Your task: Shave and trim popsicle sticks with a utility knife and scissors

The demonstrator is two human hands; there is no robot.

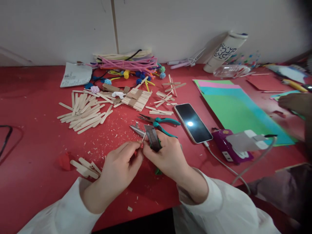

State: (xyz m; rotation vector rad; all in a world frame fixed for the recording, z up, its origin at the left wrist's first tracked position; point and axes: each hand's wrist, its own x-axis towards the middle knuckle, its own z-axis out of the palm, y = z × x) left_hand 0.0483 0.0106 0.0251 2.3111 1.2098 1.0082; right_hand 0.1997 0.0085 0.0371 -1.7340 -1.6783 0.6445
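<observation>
Pinching a wooden sliver (143, 139) between thumb and forefinger of my left hand (119, 165), with the fingers curled tight on it, low over the red table (31, 97). My right hand (165, 156) is wrapped closed around the snips (152, 138). Their metal tips point up-left, right at the sliver's upper end, and a bit of green handle shows under the palm. Can't tell if the blades are apart or closed. Both hands meet near the table's front edge, knuckles almost touching, with wood shavings scattered all round. Just beyond the snips lie teal-handled pliers (162, 123), untouched. Right of those is a phone (193, 123), face up with a cable plugged into its near end. Further right, a purple power block (226, 148) carries a white adapter (246, 140). Behind that is a fan of coloured paper sheets (236, 110), green on top. Left of my hands sit a few short sticks (85, 167), just beside a red lump (64, 161). Further back left is a loose pile of craft sticks (83, 112). A glued stick panel (136, 99) lies behind the pliers. Pink pipe cleaners (129, 63) are bundled against the wall. At the far right edge is another person's hand (294, 102), well apart from mine.
</observation>
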